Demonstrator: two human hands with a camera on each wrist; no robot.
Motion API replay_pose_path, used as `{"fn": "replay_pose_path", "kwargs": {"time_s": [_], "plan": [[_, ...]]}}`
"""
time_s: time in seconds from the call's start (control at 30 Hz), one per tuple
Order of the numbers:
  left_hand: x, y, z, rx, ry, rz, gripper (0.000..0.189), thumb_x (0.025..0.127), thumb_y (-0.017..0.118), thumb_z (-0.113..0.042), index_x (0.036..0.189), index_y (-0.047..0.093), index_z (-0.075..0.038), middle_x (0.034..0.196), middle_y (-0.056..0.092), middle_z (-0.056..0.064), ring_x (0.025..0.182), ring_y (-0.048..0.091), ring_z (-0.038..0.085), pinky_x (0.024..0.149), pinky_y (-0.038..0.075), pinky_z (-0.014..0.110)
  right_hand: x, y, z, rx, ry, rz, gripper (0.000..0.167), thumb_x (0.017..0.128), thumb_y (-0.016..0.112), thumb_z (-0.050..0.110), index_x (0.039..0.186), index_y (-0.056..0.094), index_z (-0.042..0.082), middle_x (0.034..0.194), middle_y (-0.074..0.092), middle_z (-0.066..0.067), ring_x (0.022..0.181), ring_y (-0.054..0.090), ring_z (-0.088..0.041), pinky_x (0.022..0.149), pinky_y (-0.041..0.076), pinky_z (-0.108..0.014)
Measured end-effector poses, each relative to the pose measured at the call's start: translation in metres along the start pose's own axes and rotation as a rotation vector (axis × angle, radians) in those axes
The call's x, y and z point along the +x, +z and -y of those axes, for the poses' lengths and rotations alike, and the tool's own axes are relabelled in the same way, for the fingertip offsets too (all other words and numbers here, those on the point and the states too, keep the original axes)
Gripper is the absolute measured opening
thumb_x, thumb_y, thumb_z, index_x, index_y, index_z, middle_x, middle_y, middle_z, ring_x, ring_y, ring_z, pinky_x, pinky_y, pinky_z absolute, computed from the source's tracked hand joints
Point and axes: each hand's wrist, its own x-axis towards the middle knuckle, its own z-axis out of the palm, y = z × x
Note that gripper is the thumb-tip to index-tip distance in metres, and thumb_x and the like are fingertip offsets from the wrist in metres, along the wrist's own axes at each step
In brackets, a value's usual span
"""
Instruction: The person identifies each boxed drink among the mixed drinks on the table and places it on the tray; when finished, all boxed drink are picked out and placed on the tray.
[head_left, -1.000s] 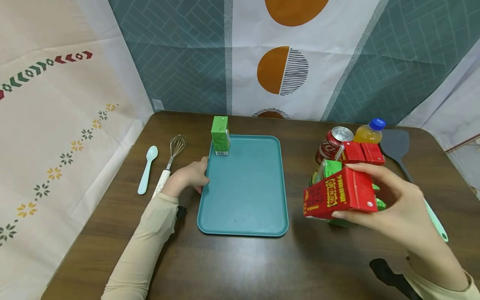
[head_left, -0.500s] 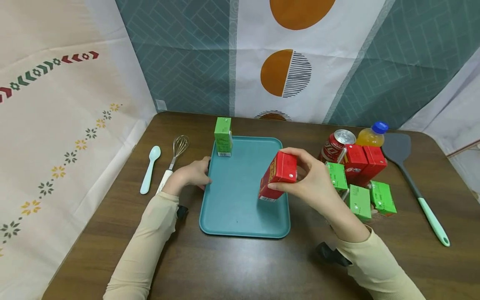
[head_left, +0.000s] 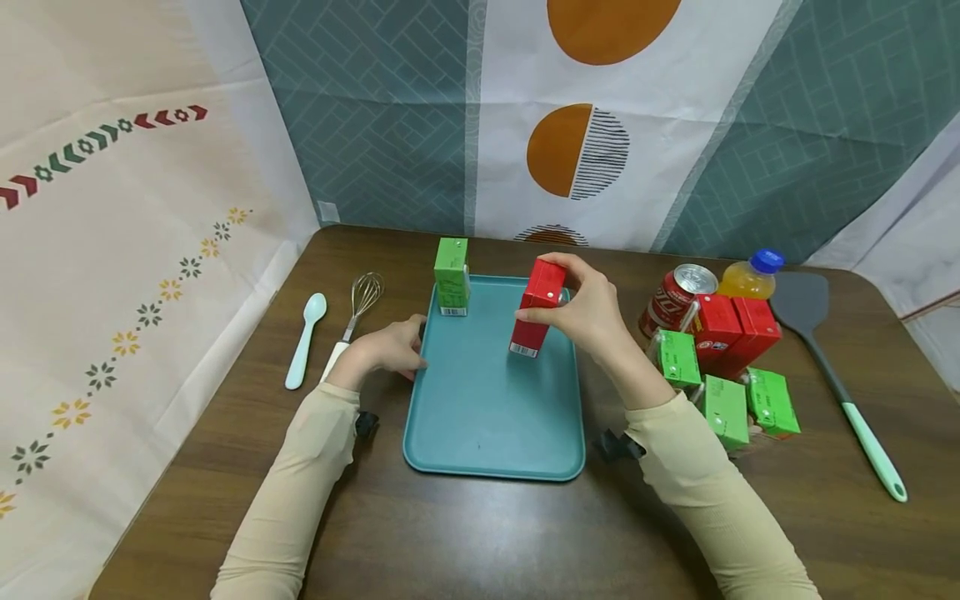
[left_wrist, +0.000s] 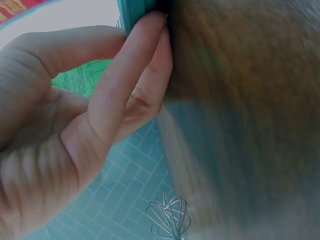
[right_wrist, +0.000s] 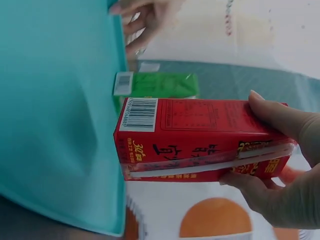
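In the head view, my right hand (head_left: pixel 588 308) grips a red drink carton (head_left: pixel 533 325) by its upper part, above the back right of a teal tray (head_left: pixel 487 425). The right wrist view shows the carton's (right_wrist: pixel 200 130) barcode end towards the tray surface, a wrapped straw along one side. Beneath it a shadow falls on the tray (right_wrist: pixel 45 100). My left hand (head_left: pixel 386 350) pinches the tray's left rim, thumb above and fingers below, as the left wrist view also shows. A green drink carton (head_left: pixel 452 279) stands upright in the tray's back left corner.
Left of the tray lie a pale spoon (head_left: pixel 306 342) and a whisk (head_left: pixel 364 298). At the right stand a cola can (head_left: pixel 670 302), a juice bottle (head_left: pixel 750 279), two red cartons (head_left: pixel 727 337) and several green cartons (head_left: pixel 725 412). A spatula (head_left: pixel 840 383) lies beyond them.
My right hand has carried the red carton leftwards from the right-hand group to over the tray, then farther back, turning it more upright. The left hand stays at the tray's rim.
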Motion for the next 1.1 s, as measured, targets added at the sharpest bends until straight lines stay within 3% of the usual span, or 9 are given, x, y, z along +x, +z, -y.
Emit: {"fn": "replay_pose_path", "kwargs": {"time_s": [0.33, 0.43, 0.6, 0.9, 1.1], "plan": [[0.002, 0.004, -0.003, 0.024, -0.023, -0.014, 0.073, 0.086, 0.056, 0.003, 0.144, 0.012, 0.006, 0.102, 0.058, 0.025, 0.074, 0.065, 0.022, 0.064, 0.056, 0.030, 0.051, 0.022, -0.016, 0.075, 0.088, 0.077, 0.071, 0.072, 0.081, 0.015, 0.134, 0.047, 0.021, 0.128, 0.053, -0.006, 0.116, 0.047, -0.023, 0.084, 0.052, -0.043], [0.001, 0.005, -0.004, 0.026, -0.034, -0.022, 0.074, 0.085, 0.056, 0.004, 0.145, 0.012, 0.006, 0.108, 0.057, 0.028, 0.075, 0.064, 0.023, 0.063, 0.056, 0.030, 0.062, 0.027, -0.017, 0.092, 0.067, 0.098, 0.071, 0.073, 0.080, 0.012, 0.135, 0.047, 0.019, 0.129, 0.052, -0.007, 0.117, 0.048, -0.024, 0.086, 0.052, -0.043], [-0.002, 0.004, -0.004, 0.039, -0.026, -0.021, 0.075, 0.086, 0.056, 0.004, 0.145, 0.010, 0.008, 0.120, 0.050, 0.033, 0.076, 0.064, 0.023, 0.062, 0.055, 0.030, 0.078, 0.038, -0.014, 0.022, -0.018, 0.141, 0.069, 0.075, 0.078, 0.010, 0.135, 0.045, 0.016, 0.128, 0.051, -0.010, 0.117, 0.048, -0.026, 0.087, 0.051, -0.043], [-0.001, 0.004, -0.003, 0.075, -0.007, -0.017, 0.076, 0.086, 0.056, 0.003, 0.144, 0.007, 0.011, 0.116, 0.052, 0.032, 0.079, 0.064, 0.023, 0.061, 0.055, 0.030, 0.095, 0.047, -0.005, -0.017, -0.077, 0.228, 0.071, 0.075, 0.077, 0.008, 0.137, 0.042, 0.014, 0.131, 0.048, -0.011, 0.122, 0.046, -0.027, 0.092, 0.049, -0.040], [0.004, 0.006, -0.004, 0.067, -0.018, -0.010, 0.076, 0.086, 0.056, 0.004, 0.144, 0.007, 0.011, 0.117, 0.051, 0.032, 0.078, 0.065, 0.024, 0.062, 0.055, 0.030, 0.098, 0.043, -0.010, 0.055, -0.017, 0.292, 0.072, 0.078, 0.074, 0.006, 0.139, 0.039, 0.020, 0.134, 0.044, -0.009, 0.121, 0.043, -0.026, 0.090, 0.049, -0.041]]}}
